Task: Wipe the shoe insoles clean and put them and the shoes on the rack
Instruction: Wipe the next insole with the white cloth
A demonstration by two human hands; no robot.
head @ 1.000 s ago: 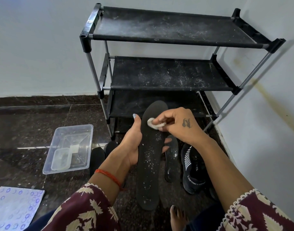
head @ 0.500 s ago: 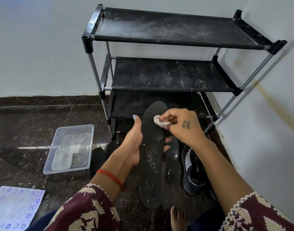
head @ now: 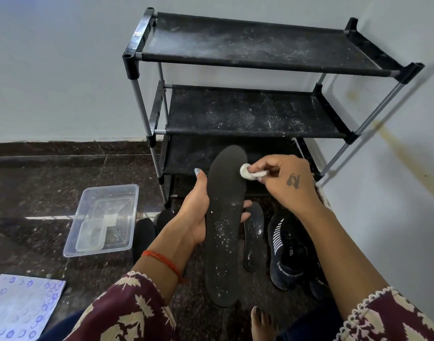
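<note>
Rack (head: 257,112) ahead, shelves dusty, nothing on them. My left hand (head: 193,212) grips the insole (head: 224,217) mid-length, upright; right hand (head: 282,180) pinches a white wad (head: 246,171) at its toe edge. Wiping step, I judge. Next: rub down the speckled lower half.

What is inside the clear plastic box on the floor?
Inside the clear plastic box lies a smaller clear container, with whitish residue. What the smaller container holds cannot be told.
</note>
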